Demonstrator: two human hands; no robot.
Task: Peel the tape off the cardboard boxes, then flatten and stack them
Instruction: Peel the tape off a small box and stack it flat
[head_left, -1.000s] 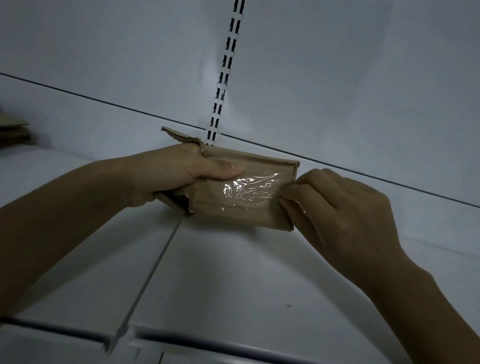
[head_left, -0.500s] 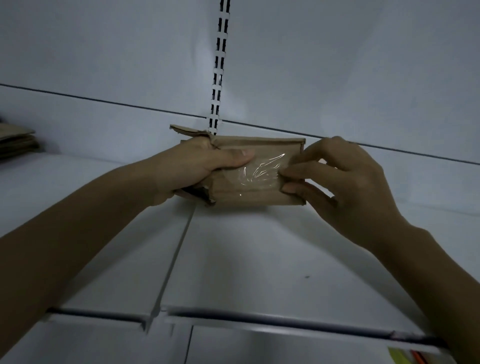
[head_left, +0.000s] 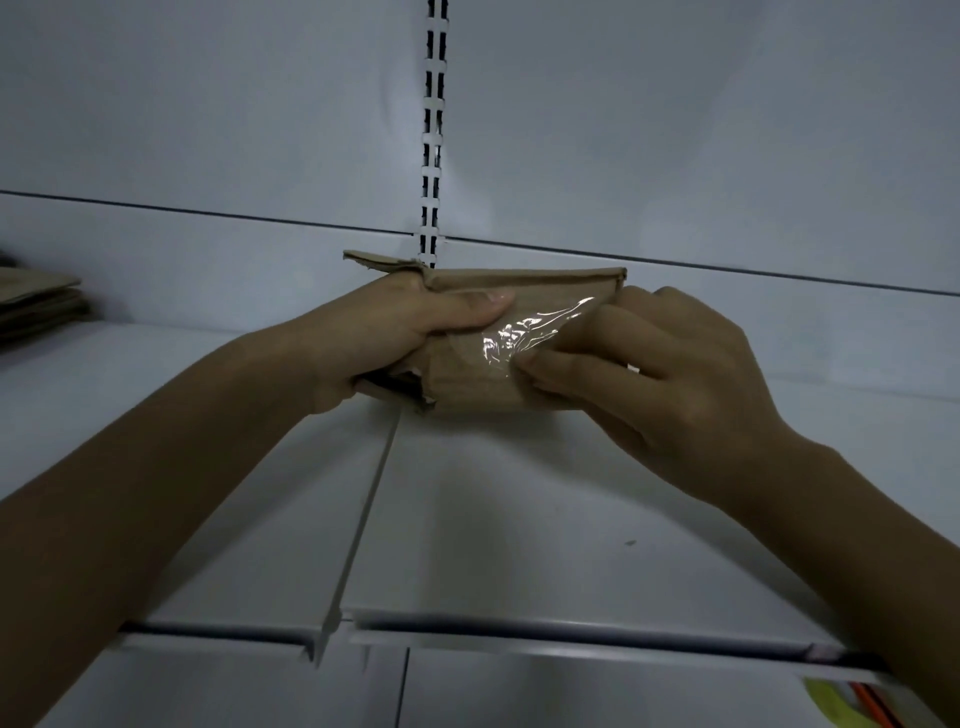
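1. Two bare forearms reach in from the lower corners and meet over a white shelf (head_left: 519, 519). Its front lip runs across the bottom. Below that lip at the lower right, something yellow and orange (head_left: 844, 706) shows, too cut off to name.
2. A left hand (head_left: 384, 338) grips the left end of a small brown cardboard box (head_left: 467, 387). Its thumb lies flat along the near face, and its other fingers curl out of sight round the box.
3. A right hand (head_left: 654, 374) covers the box's right end with its fingers curled. The thumb and fingertips pinch a crinkled strip of clear tape (head_left: 519, 335) on the near face. How much of the tape is lifted off the cardboard cannot be told.
4. That box is held in the air just above the shelf, long side level. A loose flap (head_left: 379, 260) juts left behind the left hand.
5. Several flattened cardboard pieces lie in a stack (head_left: 36, 304) at the far left of the shelf, well apart from the hands.
6. Behind everything stands a white back panel (head_left: 208, 130). A slotted upright strip (head_left: 434, 130) runs down it to just behind the box.
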